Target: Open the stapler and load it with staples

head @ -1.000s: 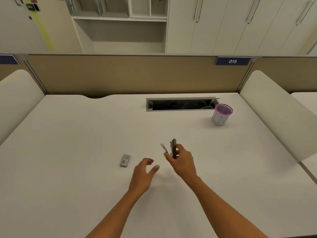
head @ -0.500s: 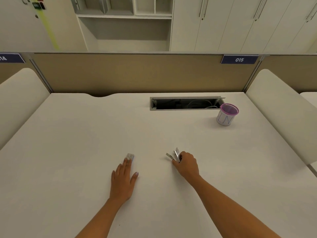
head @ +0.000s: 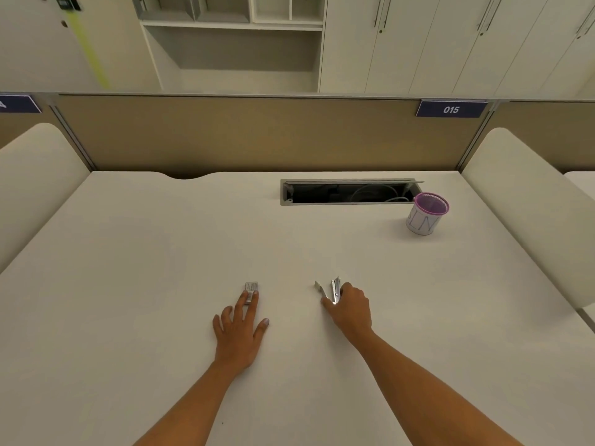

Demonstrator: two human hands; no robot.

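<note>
A small stapler (head: 335, 289) stands opened in a V on the white desk (head: 161, 252), its silver arms spread apart. My right hand (head: 349, 309) grips its near end with curled fingers. To the left lies a small grey staple box (head: 251, 287). My left hand (head: 240, 331) lies flat on the desk, fingers straight, with two fingertips resting on the near end of the box.
A purple-rimmed mesh pen cup (head: 425, 214) stands at the back right, beside an open cable slot (head: 349, 192) in the desk. A beige partition (head: 257, 136) closes the far edge. Rounded white side panels flank the desk left and right.
My left hand moved left from beside the stapler and came down onto the staple box. My right hand lowered the opened stapler to the desk and still grips it.
</note>
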